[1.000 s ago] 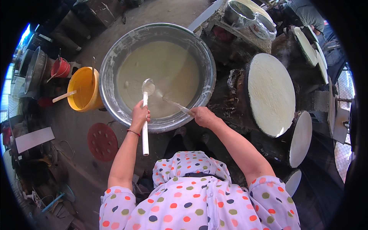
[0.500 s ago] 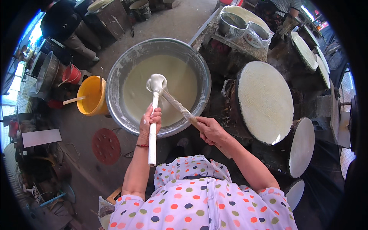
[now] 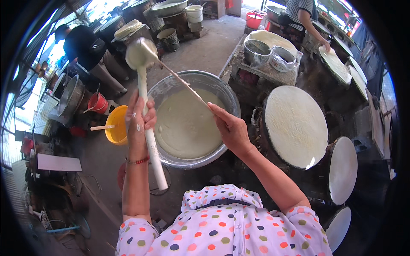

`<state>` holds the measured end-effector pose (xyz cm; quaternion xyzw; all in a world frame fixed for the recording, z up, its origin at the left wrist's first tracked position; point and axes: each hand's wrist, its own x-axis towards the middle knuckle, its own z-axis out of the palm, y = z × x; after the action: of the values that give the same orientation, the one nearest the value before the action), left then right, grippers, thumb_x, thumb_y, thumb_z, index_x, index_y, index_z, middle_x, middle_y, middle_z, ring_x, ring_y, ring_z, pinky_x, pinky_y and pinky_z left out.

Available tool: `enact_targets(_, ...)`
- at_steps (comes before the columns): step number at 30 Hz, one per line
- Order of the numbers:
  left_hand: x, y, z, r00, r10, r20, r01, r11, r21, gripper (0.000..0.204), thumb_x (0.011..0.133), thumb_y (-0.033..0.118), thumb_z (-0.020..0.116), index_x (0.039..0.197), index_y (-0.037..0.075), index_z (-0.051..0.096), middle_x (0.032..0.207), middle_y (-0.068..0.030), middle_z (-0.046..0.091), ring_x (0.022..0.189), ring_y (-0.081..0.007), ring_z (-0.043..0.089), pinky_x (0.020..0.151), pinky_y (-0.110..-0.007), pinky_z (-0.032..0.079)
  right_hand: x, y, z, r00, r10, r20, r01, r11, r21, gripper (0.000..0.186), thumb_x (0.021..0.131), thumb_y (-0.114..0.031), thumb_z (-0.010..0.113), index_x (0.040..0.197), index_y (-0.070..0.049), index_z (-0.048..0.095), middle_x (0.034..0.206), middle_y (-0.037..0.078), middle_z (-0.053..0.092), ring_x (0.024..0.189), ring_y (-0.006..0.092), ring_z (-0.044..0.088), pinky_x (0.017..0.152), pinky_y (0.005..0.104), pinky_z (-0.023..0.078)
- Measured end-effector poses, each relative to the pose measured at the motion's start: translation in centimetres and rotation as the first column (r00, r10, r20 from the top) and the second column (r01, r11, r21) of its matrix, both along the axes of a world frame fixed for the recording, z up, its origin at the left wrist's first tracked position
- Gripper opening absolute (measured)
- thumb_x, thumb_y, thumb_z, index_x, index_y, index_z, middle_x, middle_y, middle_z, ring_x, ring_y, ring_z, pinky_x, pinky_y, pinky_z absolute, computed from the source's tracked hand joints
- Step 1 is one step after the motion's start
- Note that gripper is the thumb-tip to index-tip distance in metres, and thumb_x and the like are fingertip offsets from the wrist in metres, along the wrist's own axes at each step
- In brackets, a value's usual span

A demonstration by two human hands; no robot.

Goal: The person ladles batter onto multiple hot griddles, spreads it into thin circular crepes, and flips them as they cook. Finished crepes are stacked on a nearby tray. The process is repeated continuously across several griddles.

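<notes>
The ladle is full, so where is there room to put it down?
Bare floor lies beyond the batter basin, toward the white bucket. It is crowded to the right, where cloth-covered round steamers stand close, and to the left, by the yellow bucket. The left hand holds the ladle.

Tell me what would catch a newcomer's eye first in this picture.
The big metal basin of pale batter sits dead centre. Above its left rim, the left hand holds a white-handled ladle raised high, while the right hand holds a thin stick against its bowl. To the right lies a round white sheet.
</notes>
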<state>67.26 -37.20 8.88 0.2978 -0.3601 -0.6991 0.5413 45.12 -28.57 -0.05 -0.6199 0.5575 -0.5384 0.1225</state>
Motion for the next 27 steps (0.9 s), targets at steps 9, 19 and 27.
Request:
enact_targets(9, -4.6, 2.6, -3.7, 0.607, -0.166, -0.777, 0.689, 0.598, 0.411, 0.019, 0.103, 0.019, 0.034, 0.094, 0.003, 0.035, 0.078, -0.0035, 0.035, 0.056, -0.0080, 0.038, 0.038, -0.022, 0.040, -6.1, 8.6, -5.8, 0.762, -0.447, -0.468, 0.473, 0.879, -0.069, 0.044, 0.077, -0.013, 0.071, 0.116, -0.032, 0.065, 0.069, 0.001, 0.054, 0.058, 0.0180, 0.057, 0.046, 0.0326, 0.048)
enact_targets(19, -24.8, 14.9, -1.9, 0.312, -0.233, -0.921, 0.924, -0.151, 0.351, 0.021, 0.102, 0.016, 0.035, 0.091, -0.001, 0.037, 0.088, -0.0082, 0.038, 0.055, -0.0110, 0.041, 0.037, -0.025, 0.041, -7.5, 35.3, -7.3, 0.321, -0.906, -0.277, 0.934, 0.351, -0.066, 0.040, 0.077, -0.013, 0.072, 0.114, -0.028, 0.066, 0.069, 0.003, 0.053, 0.056, 0.0181, 0.056, 0.046, 0.0314, 0.047)
enact_targets(27, -38.7, 40.9, -1.7, 0.294, -0.091, -0.951, 0.552, -0.796, 0.247, 0.013, 0.098, 0.010, 0.040, 0.093, -0.002, 0.037, 0.083, -0.0090, 0.042, 0.053, -0.0131, 0.046, 0.039, -0.026, 0.044, 1.5, 58.7, -11.4, -0.326, -0.899, -0.292, 0.927, -0.365, 0.089, 0.042, 0.075, -0.003, 0.073, 0.113, -0.021, 0.069, 0.073, 0.004, 0.056, 0.061, 0.0201, 0.057, 0.054, 0.0322, 0.048)
